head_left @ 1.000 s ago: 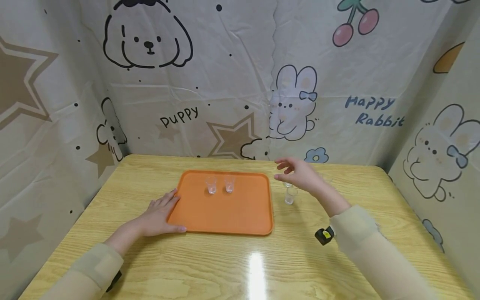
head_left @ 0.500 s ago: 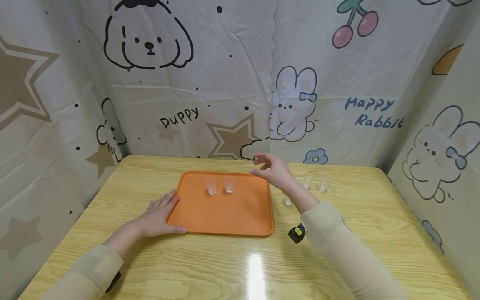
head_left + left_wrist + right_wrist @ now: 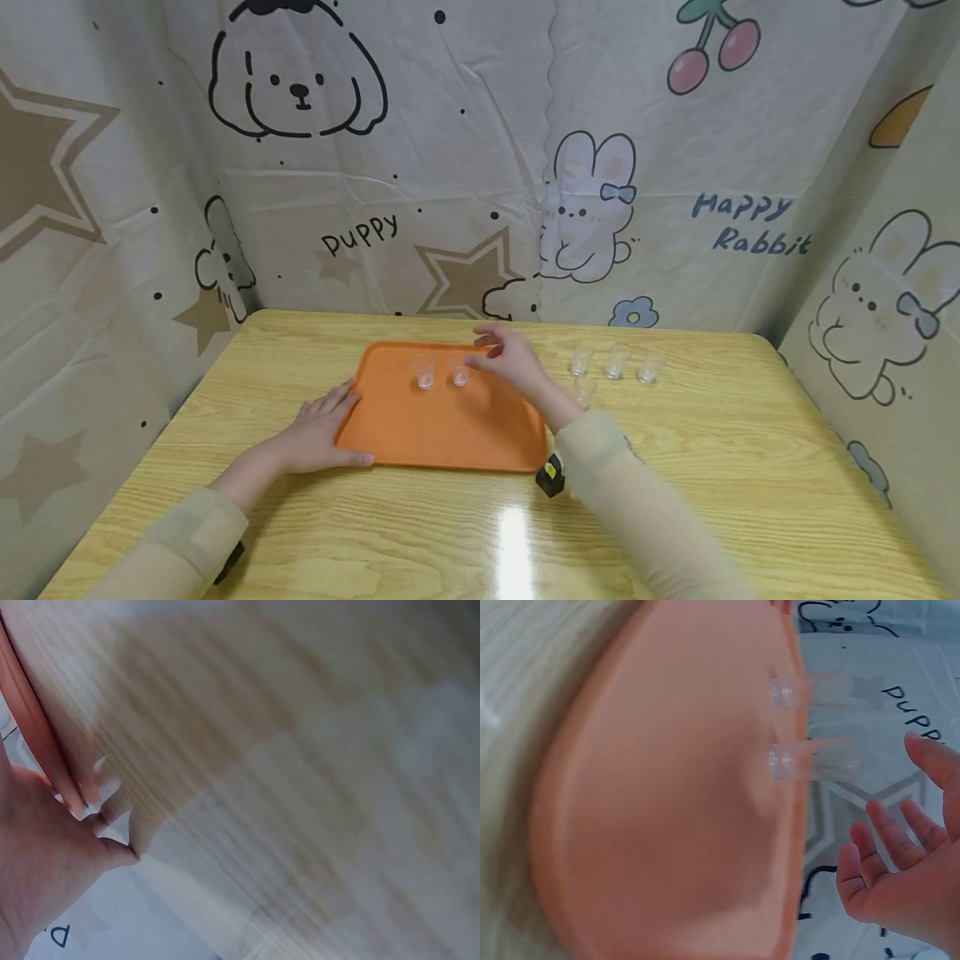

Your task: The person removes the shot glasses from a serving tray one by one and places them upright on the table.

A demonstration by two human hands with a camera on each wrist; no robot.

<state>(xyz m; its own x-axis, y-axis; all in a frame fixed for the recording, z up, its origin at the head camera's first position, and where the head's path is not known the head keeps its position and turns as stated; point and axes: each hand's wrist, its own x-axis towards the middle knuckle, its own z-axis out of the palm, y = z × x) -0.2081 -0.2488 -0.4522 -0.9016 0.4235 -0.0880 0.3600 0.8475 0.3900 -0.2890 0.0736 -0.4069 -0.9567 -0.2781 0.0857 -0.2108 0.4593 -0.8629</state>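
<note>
An orange tray (image 3: pixel 442 433) lies on the wooden table, with two small clear shot glasses standing upright side by side near its far edge. My right hand (image 3: pixel 506 354) hovers over the far right part of the tray, thumb close to the right-hand shot glass (image 3: pixel 460 373). In the right wrist view its fingers (image 3: pixel 889 829) are spread and loosely bent, apart from both glasses. The other shot glass (image 3: pixel 424 372) is just to the left. My left hand (image 3: pixel 318 433) rests along the tray's left edge, thumb extended at the front left corner, fingers (image 3: pixel 116 853) outstretched.
Right of the tray stand several more clear shot glasses: three in a back row, the middle glass (image 3: pixel 617 362) among them, and a nearer shot glass (image 3: pixel 584 390) partly behind my right wrist. A patterned cloth (image 3: pixel 465 167) hangs behind the table.
My right hand has moved left, from above the glasses beside the tray to the right-hand glass on it. Those glasses have come into sight. My left hand and the tray have stayed put.
</note>
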